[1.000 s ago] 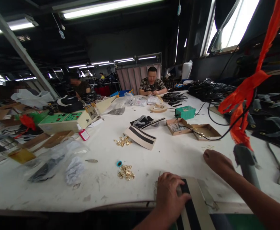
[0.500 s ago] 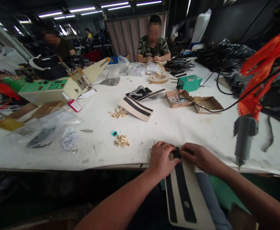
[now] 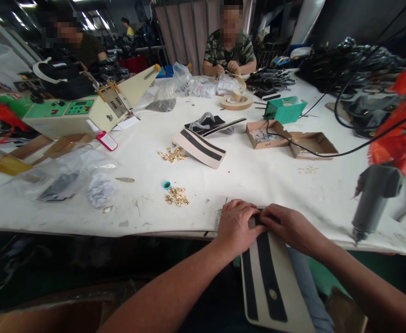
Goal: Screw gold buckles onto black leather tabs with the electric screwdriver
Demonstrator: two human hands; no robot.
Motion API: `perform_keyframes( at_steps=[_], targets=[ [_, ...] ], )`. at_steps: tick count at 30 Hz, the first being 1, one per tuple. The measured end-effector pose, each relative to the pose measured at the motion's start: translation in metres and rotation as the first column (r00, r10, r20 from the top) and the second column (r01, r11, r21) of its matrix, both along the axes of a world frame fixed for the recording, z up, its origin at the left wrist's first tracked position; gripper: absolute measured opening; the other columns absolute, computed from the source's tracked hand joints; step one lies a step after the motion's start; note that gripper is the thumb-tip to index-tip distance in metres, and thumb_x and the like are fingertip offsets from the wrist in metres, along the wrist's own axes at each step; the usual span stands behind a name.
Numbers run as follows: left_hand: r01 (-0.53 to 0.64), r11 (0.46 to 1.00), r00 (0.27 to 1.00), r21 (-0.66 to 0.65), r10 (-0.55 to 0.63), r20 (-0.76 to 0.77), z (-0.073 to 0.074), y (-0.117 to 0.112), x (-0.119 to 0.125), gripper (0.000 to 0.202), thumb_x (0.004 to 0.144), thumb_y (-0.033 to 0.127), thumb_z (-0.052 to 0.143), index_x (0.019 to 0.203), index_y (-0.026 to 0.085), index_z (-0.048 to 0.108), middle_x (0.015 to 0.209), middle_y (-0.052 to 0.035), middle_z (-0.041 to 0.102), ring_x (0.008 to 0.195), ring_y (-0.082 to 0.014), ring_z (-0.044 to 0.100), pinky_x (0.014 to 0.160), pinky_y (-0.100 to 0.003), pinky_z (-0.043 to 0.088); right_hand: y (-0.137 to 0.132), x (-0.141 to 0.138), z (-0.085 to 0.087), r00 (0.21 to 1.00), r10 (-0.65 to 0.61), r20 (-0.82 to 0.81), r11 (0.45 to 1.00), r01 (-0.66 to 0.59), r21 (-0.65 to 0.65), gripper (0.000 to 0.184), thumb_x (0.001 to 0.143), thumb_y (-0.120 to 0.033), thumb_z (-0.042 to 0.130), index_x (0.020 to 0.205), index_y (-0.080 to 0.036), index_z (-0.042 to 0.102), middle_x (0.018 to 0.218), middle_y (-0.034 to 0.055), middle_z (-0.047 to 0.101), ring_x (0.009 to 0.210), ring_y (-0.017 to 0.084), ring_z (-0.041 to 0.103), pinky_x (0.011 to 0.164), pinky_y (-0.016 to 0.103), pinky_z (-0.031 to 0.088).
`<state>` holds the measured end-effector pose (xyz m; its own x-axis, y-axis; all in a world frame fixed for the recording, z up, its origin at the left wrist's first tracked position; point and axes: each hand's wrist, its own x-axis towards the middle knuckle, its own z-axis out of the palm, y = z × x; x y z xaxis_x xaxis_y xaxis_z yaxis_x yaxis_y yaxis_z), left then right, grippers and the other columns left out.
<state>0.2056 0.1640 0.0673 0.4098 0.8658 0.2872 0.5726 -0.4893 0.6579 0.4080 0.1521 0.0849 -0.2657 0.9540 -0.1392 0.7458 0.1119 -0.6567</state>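
Note:
A cream panel with black stripes (image 3: 268,282) hangs from the table's near edge down over my lap. My left hand (image 3: 236,226) presses on its top end at the edge, fingers curled over it. My right hand (image 3: 286,224) meets it from the right, fingertips pinching the black stripe at the same spot. A small pile of gold metal rings (image 3: 177,196) with a blue ring (image 3: 166,185) lies just left of my hands. A grey hanging power tool (image 3: 372,199) dangles to the right of my right hand.
White table (image 3: 258,180) holds a second striped panel (image 3: 199,148), more gold rings (image 3: 171,155), two cardboard trays (image 3: 291,138), a green box (image 3: 284,109), a cream-green machine (image 3: 74,113), plastic bags (image 3: 71,178). Two other people sit at the far side. Black cable and orange strips on the right.
The camera has tipped further down. My right hand came from the table to join the left on the panel's top end; both have stayed there, shifting slightly.

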Motion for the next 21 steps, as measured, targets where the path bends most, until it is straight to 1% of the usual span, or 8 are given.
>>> perform_keyframes(
  at_steps=[6, 12, 15, 17, 18, 19, 20, 21],
  targets=[
    [0.004, 1.000, 1.000, 0.001, -0.004, -0.001, 0.000, 0.001, 0.000, 0.024, 0.088, 0.039, 0.084, 0.107, 0.025, 0.078, 0.119, -0.0023, 0.079, 0.120, -0.0283, 0.060, 0.104, -0.047, 0.045, 0.005, -0.003, 0.000, 0.996, -0.088, 0.029, 0.994, 0.090, -0.068, 0.023, 0.093, -0.044, 0.055, 0.085, -0.025, 0.067, 0.084, 0.0009, 0.073, 0.076, 0.020, 0.062, 0.070, 0.032, 0.041],
    [0.010, 1.000, 1.000, 0.009, -0.010, 0.005, 0.000, 0.001, -0.001, 0.023, 0.090, 0.040, 0.082, 0.106, 0.024, 0.078, 0.119, -0.0028, 0.079, 0.120, -0.0283, 0.061, 0.103, -0.047, 0.044, 0.010, -0.006, 0.003, 0.990, -0.139, -0.013, 0.982, 0.136, -0.133, 0.024, 0.087, -0.043, 0.058, 0.085, -0.024, 0.071, 0.080, 0.0020, 0.075, 0.074, 0.021, 0.064, 0.068, 0.032, 0.043],
    [0.011, 1.000, 1.000, 0.006, -0.012, 0.007, -0.002, 0.001, -0.001, 0.026, 0.087, 0.039, 0.086, 0.107, 0.025, 0.078, 0.120, -0.0024, 0.079, 0.120, -0.0286, 0.060, 0.104, -0.047, 0.044, 0.009, -0.007, 0.004, 0.988, -0.145, -0.055, 0.983, 0.137, -0.126, 0.024, 0.089, -0.043, 0.058, 0.085, -0.023, 0.071, 0.079, 0.0015, 0.075, 0.075, 0.021, 0.065, 0.068, 0.032, 0.044],
    [0.009, 1.000, 1.000, 0.007, -0.009, 0.005, -0.003, 0.001, -0.001, 0.032, 0.081, 0.036, 0.091, 0.109, 0.026, 0.078, 0.119, -0.0013, 0.079, 0.120, -0.0287, 0.060, 0.104, -0.047, 0.044, 0.002, -0.006, 0.008, 0.977, -0.169, -0.129, 0.980, 0.152, -0.126, 0.027, 0.092, -0.046, 0.058, 0.094, -0.024, 0.073, 0.084, 0.0016, 0.076, 0.078, 0.022, 0.067, 0.071, 0.033, 0.047],
    [0.006, 1.000, 1.000, 0.009, -0.006, 0.005, -0.003, 0.001, 0.000, 0.035, 0.078, 0.034, 0.094, 0.109, 0.026, 0.078, 0.119, -0.0007, 0.079, 0.119, -0.0287, 0.061, 0.104, -0.047, 0.044, -0.003, -0.005, 0.011, 0.965, -0.202, -0.166, 0.976, 0.185, -0.112, 0.030, 0.093, -0.049, 0.059, 0.099, -0.024, 0.074, 0.086, 0.0022, 0.077, 0.079, 0.023, 0.068, 0.072, 0.033, 0.049],
    [0.003, 1.000, 1.000, 0.010, -0.003, 0.008, -0.004, 0.001, 0.000, 0.037, 0.076, 0.033, 0.095, 0.108, 0.026, 0.078, 0.118, -0.0002, 0.079, 0.119, -0.0286, 0.061, 0.104, -0.047, 0.044, -0.010, -0.004, 0.016, 0.947, -0.255, -0.195, 0.967, 0.245, -0.074, 0.032, 0.093, -0.051, 0.060, 0.103, -0.024, 0.074, 0.088, 0.0030, 0.077, 0.079, 0.023, 0.069, 0.072, 0.034, 0.050],
    [0.000, 1.000, 1.000, 0.010, 0.000, 0.012, -0.004, 0.001, 0.000, 0.038, 0.074, 0.032, 0.097, 0.107, 0.026, 0.078, 0.118, 0.0002, 0.079, 0.119, -0.0285, 0.061, 0.104, -0.047, 0.044, -0.018, -0.002, 0.022, 0.922, -0.326, -0.210, 0.943, 0.332, -0.007, 0.034, 0.093, -0.053, 0.061, 0.106, -0.024, 0.074, 0.089, 0.0040, 0.077, 0.079, 0.024, 0.069, 0.072, 0.035, 0.052],
    [-0.002, 1.000, 1.000, 0.010, 0.002, 0.019, -0.005, 0.001, 0.000, 0.038, 0.073, 0.032, 0.097, 0.106, 0.026, 0.078, 0.118, 0.0004, 0.079, 0.119, -0.0284, 0.061, 0.104, -0.047, 0.044, -0.028, 0.002, 0.028, 0.886, -0.413, -0.209, 0.894, 0.439, 0.092, 0.036, 0.092, -0.054, 0.062, 0.107, -0.024, 0.074, 0.090, 0.0052, 0.076, 0.079, 0.025, 0.069, 0.073, 0.037, 0.053]
  ],
)
